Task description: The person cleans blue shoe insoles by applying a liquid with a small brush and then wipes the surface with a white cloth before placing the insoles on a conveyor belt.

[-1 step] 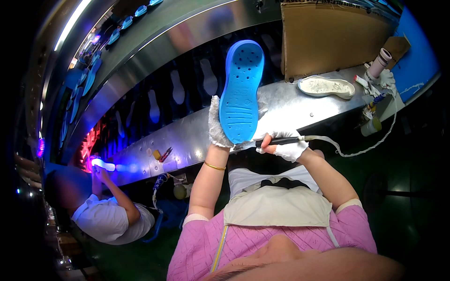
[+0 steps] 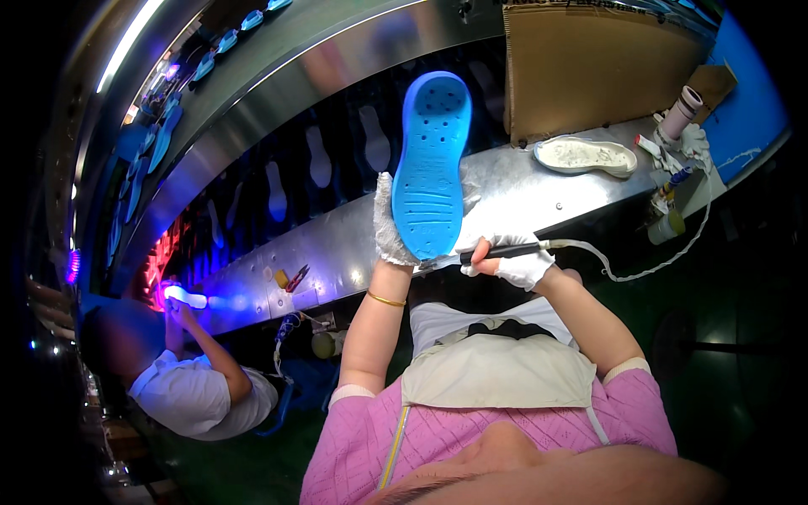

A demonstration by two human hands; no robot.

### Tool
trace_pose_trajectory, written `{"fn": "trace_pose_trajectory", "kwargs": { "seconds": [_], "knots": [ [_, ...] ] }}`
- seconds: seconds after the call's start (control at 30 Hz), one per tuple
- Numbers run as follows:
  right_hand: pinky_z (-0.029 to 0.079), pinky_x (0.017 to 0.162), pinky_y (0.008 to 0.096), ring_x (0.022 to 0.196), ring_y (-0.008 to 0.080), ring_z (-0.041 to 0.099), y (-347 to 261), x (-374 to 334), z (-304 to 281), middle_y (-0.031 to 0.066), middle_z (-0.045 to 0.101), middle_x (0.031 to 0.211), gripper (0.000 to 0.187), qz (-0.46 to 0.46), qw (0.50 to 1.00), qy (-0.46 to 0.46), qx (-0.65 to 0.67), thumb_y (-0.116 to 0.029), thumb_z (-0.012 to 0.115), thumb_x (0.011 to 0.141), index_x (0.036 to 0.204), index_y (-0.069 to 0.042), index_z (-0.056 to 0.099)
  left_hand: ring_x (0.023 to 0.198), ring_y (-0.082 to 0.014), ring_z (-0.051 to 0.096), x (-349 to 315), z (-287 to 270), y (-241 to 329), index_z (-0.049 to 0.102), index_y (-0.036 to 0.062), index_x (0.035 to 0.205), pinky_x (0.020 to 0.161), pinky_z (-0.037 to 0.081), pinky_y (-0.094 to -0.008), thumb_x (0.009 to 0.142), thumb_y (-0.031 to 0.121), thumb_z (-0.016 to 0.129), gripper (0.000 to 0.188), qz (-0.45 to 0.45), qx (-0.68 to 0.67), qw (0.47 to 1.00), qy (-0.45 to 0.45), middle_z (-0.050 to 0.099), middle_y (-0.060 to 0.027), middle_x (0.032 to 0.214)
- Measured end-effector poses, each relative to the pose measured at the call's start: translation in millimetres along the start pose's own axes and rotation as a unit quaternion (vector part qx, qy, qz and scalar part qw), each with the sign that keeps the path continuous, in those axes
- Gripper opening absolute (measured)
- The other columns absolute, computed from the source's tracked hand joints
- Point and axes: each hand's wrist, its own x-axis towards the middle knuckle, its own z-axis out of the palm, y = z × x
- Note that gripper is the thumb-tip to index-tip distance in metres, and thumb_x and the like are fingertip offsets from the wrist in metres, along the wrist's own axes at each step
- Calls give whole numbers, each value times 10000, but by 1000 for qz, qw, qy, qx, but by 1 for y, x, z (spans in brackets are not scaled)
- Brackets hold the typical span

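My left hand [image 2: 385,225], in a white glove, holds a blue shoe sole [image 2: 431,160] from its left side and below. The sole is raised over the bench, its long side pointing away from me, with small holes at the far end and ridges nearer to me. In my right hand [image 2: 515,263], partly covered by white cloth with bare fingertips, is a black pen-shaped tool [image 2: 509,250] trailing a white-wrapped cord [image 2: 606,268]. The tool's thin tip lies at the sole's near end; whether it touches cannot be made out. Part of my left hand is hidden behind the sole.
A narrow metal bench [image 2: 526,198] runs across. At its right lie a white sole [image 2: 585,156] and a pinkish cylinder [image 2: 680,114], near a cardboard box [image 2: 606,71]. Dark racks hold more soles behind. To the left, a person [image 2: 198,391] works under bluish light.
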Motion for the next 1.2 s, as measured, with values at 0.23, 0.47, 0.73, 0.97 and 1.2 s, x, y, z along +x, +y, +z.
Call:
{"fn": "trace_pose_trajectory", "kwargs": {
  "seconds": [0.23, 0.47, 0.73, 0.97, 1.2],
  "knots": [
    [498, 689, 262, 744, 140, 620, 11, 4, 5, 80, 630, 808, 85, -184, 963, 51, -191, 29, 645, 749, 814, -17, 616, 1204, -385, 447, 11, 19, 1, 291, 47, 1399, 1021, 363, -511, 865, 599, 380, 773, 46, -24, 999, -11, 375, -253, 1357],
    [489, 697, 238, 739, 112, 608, 8, -6, 7, 56, 632, 804, 105, -48, 998, 21, 18, 17, 643, 782, 853, -41, 590, 1130, -356, 524, 8, 20, 15, 382, 10, 1330, 961, 442, -482, 895, 531, 394, 679, -33, -11, 998, -48, 467, -238, 1274],
    [479, 763, 323, 822, 242, 597, -11, 17, 3, 111, 592, 844, 183, -238, 947, -20, -212, 55, 626, 618, 769, -46, 599, 807, -242, 659, 21, 22, 12, 585, -25, 1058, 700, 562, -339, 910, 432, 485, 491, -78, 114, 981, 135, 650, -172, 966],
    [477, 753, 293, 822, 197, 612, -31, 25, -5, 77, 644, 841, 128, -76, 948, -72, -300, 13, 663, 650, 750, -62, 635, 754, -226, 658, 27, 13, 20, 610, -14, 1034, 657, 563, -315, 881, 422, 547, 466, -172, 178, 954, 172, 656, -159, 922],
    [488, 772, 297, 825, 185, 624, -47, 24, -15, 69, 666, 841, 100, -24, 975, -56, -213, -25, 705, 651, 715, -79, 651, 715, -203, 662, 28, 13, 16, 626, 10, 1018, 635, 562, -287, 896, 370, 547, 388, -224, 215, 940, 139, 666, -136, 910]
  ]
}}
